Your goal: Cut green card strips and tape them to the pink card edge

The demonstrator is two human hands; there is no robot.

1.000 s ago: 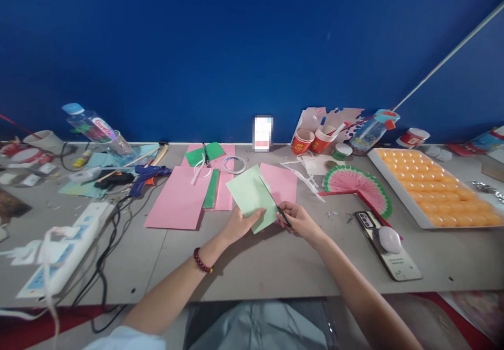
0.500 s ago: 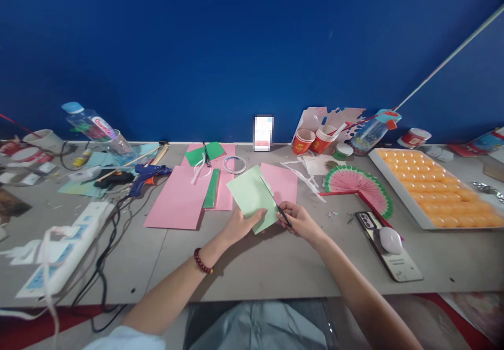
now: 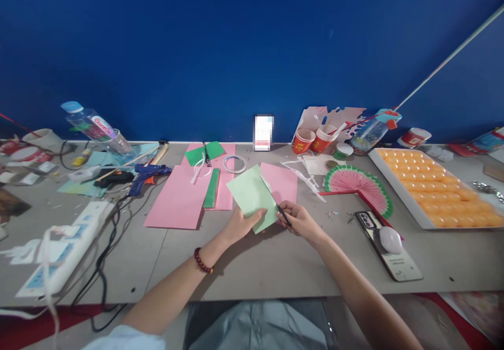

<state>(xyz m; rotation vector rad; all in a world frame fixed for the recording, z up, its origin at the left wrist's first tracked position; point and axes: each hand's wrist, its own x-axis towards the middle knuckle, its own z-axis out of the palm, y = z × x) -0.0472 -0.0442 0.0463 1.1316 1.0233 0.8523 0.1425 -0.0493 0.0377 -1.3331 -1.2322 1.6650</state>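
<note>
My left hand (image 3: 240, 225) pinches the near edge of a pale green paper sheet (image 3: 250, 194) and holds it tilted above the grey table (image 3: 252, 266). My right hand (image 3: 301, 220) is closed round a thin dark tool (image 3: 275, 206), perhaps scissors or a pen, whose tip lies on the sheet's right side. A bead bracelet (image 3: 202, 261) circles my left wrist. Pink paper sheets (image 3: 177, 198) lie flat just behind the green sheet.
A paper watermelon fan (image 3: 360, 184), a phone (image 3: 388, 245) and a tray of orange balls (image 3: 437, 187) lie to the right. Red paper cups (image 3: 313, 140) stand at the back. A blue glue gun (image 3: 147, 174), cables, a power strip (image 3: 66, 250) and a bottle (image 3: 92, 127) crowd the left.
</note>
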